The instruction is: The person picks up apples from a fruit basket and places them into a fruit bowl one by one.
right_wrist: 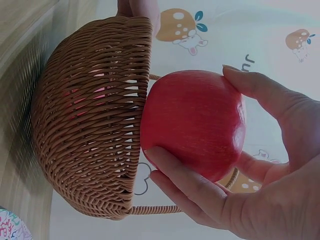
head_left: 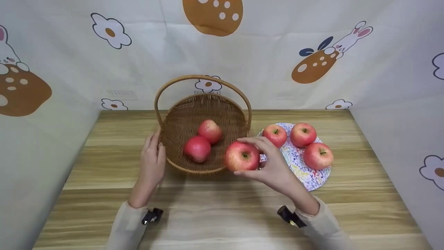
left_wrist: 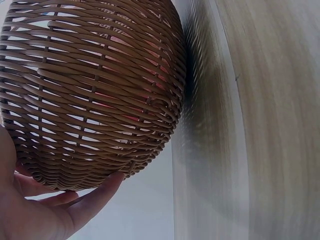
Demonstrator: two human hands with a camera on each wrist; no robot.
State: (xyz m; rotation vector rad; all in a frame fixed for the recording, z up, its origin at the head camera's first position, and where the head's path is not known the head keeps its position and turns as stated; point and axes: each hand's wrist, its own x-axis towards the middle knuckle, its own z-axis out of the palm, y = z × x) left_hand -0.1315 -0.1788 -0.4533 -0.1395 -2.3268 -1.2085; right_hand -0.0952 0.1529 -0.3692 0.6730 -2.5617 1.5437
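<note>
A brown wicker basket [head_left: 180,116] with an arched handle stands near the back of the table, two red apples [head_left: 197,149] inside it. My right hand [head_left: 274,166] grips another apple [head_left: 242,156] between thumb and fingers at the basket's front right rim. In the right wrist view this apple [right_wrist: 192,125] is beside the rim of the basket [right_wrist: 95,120], held by the right hand [right_wrist: 270,185]. My left hand [head_left: 152,159] rests against the basket's left side; in the left wrist view the left hand's fingers [left_wrist: 100,197] touch the woven wall [left_wrist: 95,95].
To the right of the basket a round plate with a colourful pattern [head_left: 295,163] bears several apples [head_left: 318,156]. The wooden table [head_left: 114,139] meets a patterned cloth backdrop [head_left: 270,83] at the back and sides.
</note>
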